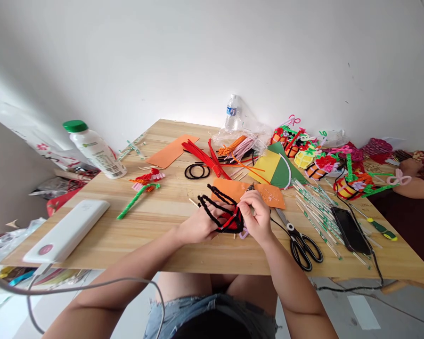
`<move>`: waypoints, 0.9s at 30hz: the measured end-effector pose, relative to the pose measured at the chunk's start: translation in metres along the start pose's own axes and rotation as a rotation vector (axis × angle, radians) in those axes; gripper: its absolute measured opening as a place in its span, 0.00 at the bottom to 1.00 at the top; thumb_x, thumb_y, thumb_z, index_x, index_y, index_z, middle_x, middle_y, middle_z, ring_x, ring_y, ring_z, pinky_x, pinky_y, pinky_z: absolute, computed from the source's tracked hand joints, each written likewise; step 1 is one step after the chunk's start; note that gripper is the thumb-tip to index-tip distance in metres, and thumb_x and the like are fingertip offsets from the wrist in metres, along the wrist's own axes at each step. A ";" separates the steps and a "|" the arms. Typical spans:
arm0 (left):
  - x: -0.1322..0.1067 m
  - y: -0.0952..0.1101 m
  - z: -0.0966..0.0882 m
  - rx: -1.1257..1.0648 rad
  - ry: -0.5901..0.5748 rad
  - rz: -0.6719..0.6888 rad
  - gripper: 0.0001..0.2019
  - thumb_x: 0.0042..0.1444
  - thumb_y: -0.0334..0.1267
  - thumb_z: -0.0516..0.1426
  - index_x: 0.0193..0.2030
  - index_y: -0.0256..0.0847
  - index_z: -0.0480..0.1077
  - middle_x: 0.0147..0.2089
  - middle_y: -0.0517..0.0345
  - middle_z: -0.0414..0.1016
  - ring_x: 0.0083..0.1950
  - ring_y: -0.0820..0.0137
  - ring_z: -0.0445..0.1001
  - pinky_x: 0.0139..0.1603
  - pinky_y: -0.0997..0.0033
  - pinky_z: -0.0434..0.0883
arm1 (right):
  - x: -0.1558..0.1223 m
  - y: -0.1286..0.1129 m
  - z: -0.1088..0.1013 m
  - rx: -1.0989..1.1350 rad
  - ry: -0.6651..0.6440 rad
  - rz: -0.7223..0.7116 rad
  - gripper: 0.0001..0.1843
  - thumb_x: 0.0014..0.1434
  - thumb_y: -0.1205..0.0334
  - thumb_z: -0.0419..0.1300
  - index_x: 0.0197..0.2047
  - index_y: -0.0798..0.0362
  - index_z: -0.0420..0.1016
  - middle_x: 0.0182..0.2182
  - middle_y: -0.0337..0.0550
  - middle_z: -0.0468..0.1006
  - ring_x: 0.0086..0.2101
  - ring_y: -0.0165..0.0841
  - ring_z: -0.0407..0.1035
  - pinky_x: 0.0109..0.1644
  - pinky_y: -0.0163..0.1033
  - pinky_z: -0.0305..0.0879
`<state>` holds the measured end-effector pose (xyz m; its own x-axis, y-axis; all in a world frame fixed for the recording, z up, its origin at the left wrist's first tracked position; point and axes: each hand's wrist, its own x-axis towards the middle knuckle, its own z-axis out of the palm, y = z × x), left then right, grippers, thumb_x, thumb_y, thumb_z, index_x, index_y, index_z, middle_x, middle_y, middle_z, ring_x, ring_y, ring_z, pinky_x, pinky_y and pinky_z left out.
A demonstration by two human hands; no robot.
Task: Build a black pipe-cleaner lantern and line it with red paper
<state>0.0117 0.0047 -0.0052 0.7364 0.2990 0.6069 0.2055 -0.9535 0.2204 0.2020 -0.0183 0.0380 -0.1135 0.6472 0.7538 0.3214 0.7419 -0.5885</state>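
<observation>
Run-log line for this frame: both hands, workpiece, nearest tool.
left hand: holding black-and-red piece | right hand: fingers at its edge | scissors: on table, beside right forearm

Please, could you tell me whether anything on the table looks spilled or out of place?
Small pale bits lie scattered on the front orange sheet, just beyond the right hand, like spilled scraps. The phone also looks oddly placed, seemingly resting on the untidy sticks.

Fuzzy red-and-black piece (pixel 230 225); black prongs (pixel 216 191) point up-left.
</observation>
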 end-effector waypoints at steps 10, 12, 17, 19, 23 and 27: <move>-0.003 -0.001 0.003 0.028 -0.028 0.011 0.20 0.56 0.28 0.52 0.56 0.37 0.68 0.60 0.39 0.68 0.62 0.54 0.65 0.63 0.49 0.64 | -0.004 0.007 -0.002 0.108 0.073 0.132 0.06 0.62 0.62 0.56 0.32 0.51 0.68 0.31 0.42 0.70 0.36 0.34 0.67 0.43 0.44 0.67; -0.004 -0.002 0.003 0.026 -0.051 -0.004 0.18 0.57 0.28 0.52 0.55 0.37 0.69 0.61 0.39 0.67 0.62 0.54 0.66 0.63 0.49 0.63 | -0.004 0.009 -0.003 0.165 0.158 0.182 0.05 0.61 0.61 0.59 0.34 0.51 0.68 0.32 0.41 0.70 0.36 0.33 0.68 0.43 0.42 0.67; -0.005 0.000 0.003 0.011 -0.082 -0.020 0.16 0.58 0.29 0.51 0.52 0.37 0.71 0.61 0.40 0.68 0.62 0.54 0.66 0.64 0.48 0.63 | 0.001 0.012 -0.008 0.214 0.339 0.280 0.09 0.58 0.58 0.63 0.33 0.51 0.67 0.34 0.42 0.74 0.36 0.32 0.71 0.40 0.40 0.69; -0.004 0.002 0.002 -0.003 -0.114 -0.019 0.16 0.58 0.29 0.51 0.51 0.37 0.71 0.60 0.40 0.69 0.62 0.54 0.66 0.63 0.48 0.63 | 0.004 0.012 -0.009 0.201 0.332 0.300 0.11 0.60 0.54 0.61 0.32 0.51 0.66 0.28 0.40 0.73 0.32 0.31 0.70 0.38 0.40 0.69; 0.002 0.009 0.002 -0.034 -0.128 0.017 0.16 0.59 0.29 0.50 0.51 0.38 0.72 0.59 0.42 0.70 0.60 0.56 0.68 0.62 0.50 0.64 | 0.005 0.013 -0.006 0.218 0.270 0.279 0.16 0.66 0.49 0.51 0.30 0.49 0.59 0.17 0.31 0.62 0.25 0.30 0.66 0.36 0.40 0.68; 0.005 0.015 0.004 -0.090 -0.121 0.089 0.16 0.58 0.29 0.51 0.52 0.40 0.72 0.56 0.41 0.72 0.60 0.57 0.68 0.62 0.52 0.65 | 0.000 0.018 -0.005 0.155 0.133 0.245 0.19 0.69 0.52 0.46 0.27 0.50 0.60 0.20 0.35 0.64 0.28 0.31 0.67 0.37 0.40 0.68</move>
<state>0.0213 -0.0086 -0.0020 0.8226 0.2016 0.5317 0.0816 -0.9672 0.2405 0.2125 -0.0062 0.0290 0.0768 0.7887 0.6099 0.1757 0.5915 -0.7870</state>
